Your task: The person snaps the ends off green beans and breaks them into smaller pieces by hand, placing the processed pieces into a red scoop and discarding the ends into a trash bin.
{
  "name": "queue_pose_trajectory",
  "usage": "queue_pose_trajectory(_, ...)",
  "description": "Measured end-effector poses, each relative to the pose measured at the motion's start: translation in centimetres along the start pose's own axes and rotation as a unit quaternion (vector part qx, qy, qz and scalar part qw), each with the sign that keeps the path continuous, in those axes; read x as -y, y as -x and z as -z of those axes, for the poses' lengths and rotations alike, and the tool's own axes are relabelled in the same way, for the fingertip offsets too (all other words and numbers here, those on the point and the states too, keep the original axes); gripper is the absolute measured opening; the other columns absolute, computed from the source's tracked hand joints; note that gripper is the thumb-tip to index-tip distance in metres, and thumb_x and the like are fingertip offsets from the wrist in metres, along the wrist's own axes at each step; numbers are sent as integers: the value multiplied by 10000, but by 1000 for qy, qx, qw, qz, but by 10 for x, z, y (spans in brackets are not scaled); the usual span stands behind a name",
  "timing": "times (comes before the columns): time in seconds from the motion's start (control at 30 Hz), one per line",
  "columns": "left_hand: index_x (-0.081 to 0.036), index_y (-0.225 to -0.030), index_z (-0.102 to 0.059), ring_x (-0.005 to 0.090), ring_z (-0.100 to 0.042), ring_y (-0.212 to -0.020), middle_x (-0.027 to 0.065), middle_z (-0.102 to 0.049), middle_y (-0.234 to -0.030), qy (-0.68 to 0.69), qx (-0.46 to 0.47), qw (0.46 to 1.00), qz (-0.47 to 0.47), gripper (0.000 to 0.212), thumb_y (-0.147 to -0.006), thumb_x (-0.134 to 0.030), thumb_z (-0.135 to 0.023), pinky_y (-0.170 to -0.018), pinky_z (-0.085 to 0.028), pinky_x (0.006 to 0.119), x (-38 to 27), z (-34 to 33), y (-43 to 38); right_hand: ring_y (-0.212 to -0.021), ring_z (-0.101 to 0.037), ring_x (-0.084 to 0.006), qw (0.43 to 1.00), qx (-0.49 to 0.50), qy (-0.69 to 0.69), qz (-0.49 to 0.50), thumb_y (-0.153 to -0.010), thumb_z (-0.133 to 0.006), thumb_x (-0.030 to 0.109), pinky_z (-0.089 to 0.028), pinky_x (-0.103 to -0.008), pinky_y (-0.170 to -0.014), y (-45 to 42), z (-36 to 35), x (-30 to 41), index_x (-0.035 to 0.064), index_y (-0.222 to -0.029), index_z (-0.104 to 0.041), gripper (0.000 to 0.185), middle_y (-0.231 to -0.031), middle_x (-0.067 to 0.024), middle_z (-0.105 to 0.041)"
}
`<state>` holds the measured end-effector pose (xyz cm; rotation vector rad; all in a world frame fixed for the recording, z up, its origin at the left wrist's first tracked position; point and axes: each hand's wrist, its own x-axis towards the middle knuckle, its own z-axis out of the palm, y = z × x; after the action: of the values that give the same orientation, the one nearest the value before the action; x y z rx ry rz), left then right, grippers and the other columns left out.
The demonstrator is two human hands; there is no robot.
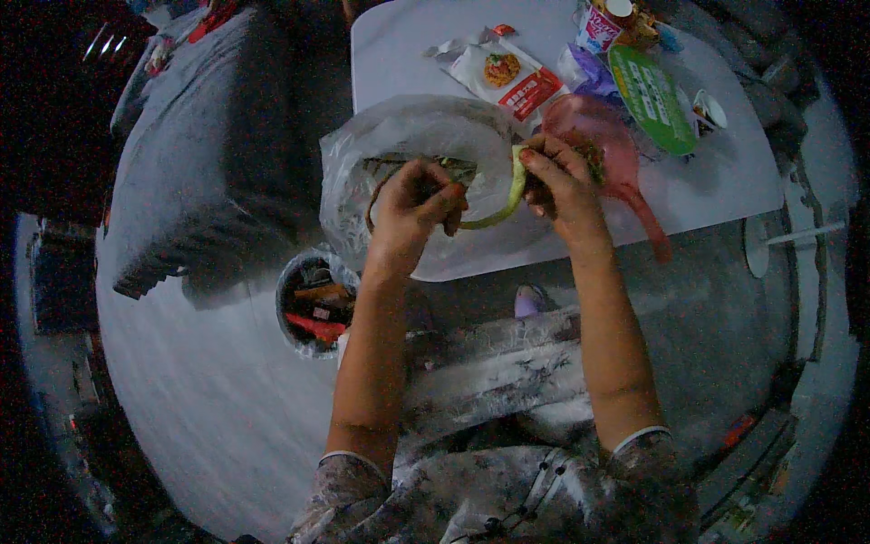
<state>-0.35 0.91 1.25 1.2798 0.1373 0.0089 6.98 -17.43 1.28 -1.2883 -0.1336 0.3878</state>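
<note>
A long, thin green vegetable stalk (499, 212) bends in a curve between my two hands. My right hand (561, 178) pinches its thicker, pale end between thumb and fingers. The other stretch runs to my left hand (423, 198), whose fingers are closed around it and hide part of it. Below the hands lies an opened clear plastic bag (425, 112), with darker thin stalks (463, 165) inside. Just right of my right hand, a pink plastic strainer or scoop (615, 146) with a handle contains green pieces (593, 162), partly covered by my fingers.
On the white table (397, 51) are a printed food packet (506, 75), a purple wrapper (591, 71), a green oval lid or card (652, 98) bearing writing, and a paper cup (598, 30). A lined waste bin (316, 306) stands at lower left, beside a grey-covered piece of furniture (183, 149).
</note>
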Motion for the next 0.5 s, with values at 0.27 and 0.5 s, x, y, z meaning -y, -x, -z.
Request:
queue_pose_trajectory(0.27,-31,-901,-600,178,-541,-587,106,-591,-698,-239,56,960,-136,113,-803,-84,-585,-571,-437,297,22,-11,-4,-539,-510,-65,994,94,48,36,-829,-571,215,-405,-193,-431,0,-4,-8,71,-881,-544,156,-708,-4,-560)
queue_pose_trajectory(0.5,-63,-801,-649,277,-583,-605,129,-604,-720,-491,46,850,-185,117,-728,-153,-635,-550,-455,352,24,-14,-4,-671,-530,-153,926,152,295,181,-761,-595,97,-447,-265,-578,1,-4,3,32,-852,-538,125,-789,-56,-541)
